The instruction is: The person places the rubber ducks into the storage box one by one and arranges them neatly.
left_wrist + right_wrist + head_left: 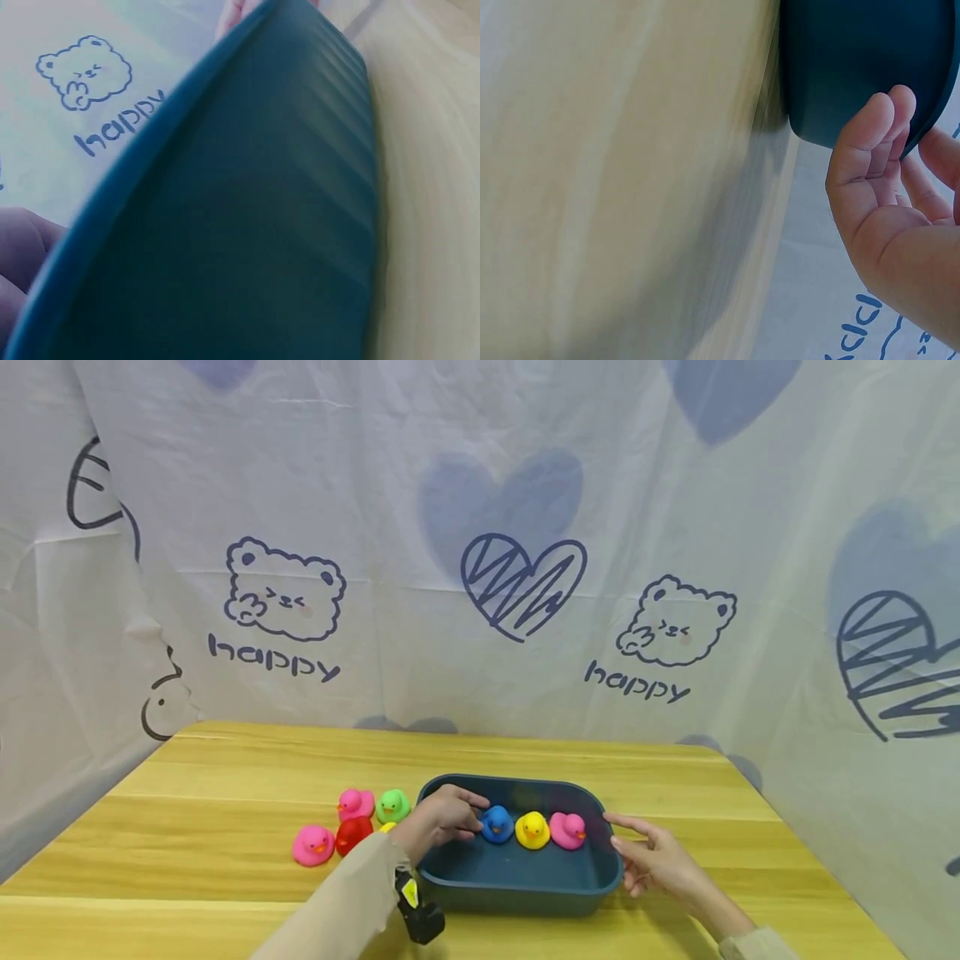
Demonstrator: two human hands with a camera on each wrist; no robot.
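A dark teal plastic basin (525, 900) sits on the table with a blue rubber duck (497, 825), a yellow rubber duck (532, 831) and a pink rubber duck (567, 832) lined up inside it. Reaching over the basin's left rim, my left hand (442, 817) pinches the blue duck at its left side. My right hand (660, 860) holds the basin's right end, fingertips at the rim and the lower fingers against the outer wall. The left wrist view is mostly filled by the basin's outer wall (247, 195), which hides the ducks; part of the left hand (26, 259) shows there.
Left of the basin stand more rubber ducks: two pink ones, a red one (352, 835), a green one (392, 806) and a yellow one partly behind my left arm. A wooden table (225, 810) lies beneath. Behind it hangs a printed curtain (397, 635).
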